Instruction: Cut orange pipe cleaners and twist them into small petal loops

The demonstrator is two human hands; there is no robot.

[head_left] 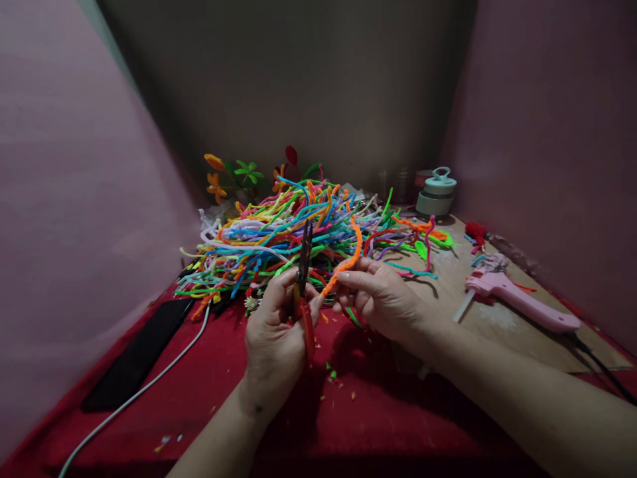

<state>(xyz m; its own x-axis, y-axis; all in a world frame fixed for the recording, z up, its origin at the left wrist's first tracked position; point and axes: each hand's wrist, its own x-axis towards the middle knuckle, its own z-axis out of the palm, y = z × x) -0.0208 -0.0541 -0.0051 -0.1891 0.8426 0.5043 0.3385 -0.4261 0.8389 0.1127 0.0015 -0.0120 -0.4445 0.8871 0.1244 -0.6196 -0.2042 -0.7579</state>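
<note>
My left hand (279,322) is closed around a pair of scissors (305,312) with red handles and dark blades that point up. The blades look nearly together. An orange pipe cleaner (354,249) runs from between the two hands up toward the pile behind. My right hand (371,289) pinches it near its lower part, and its lower end reaches the left thumb. Just beyond the hands lies a large heap of pipe cleaners (269,232) in many colours.
A pink glue gun (522,302) rests on a brown board (438,332) at right. A pale green-lidded container (436,192) stands behind. Pipe-cleaner flowers (216,189) rise at the back left. A black phone-like slab (139,352) and a white cable (149,382) lie on the red cloth (209,398).
</note>
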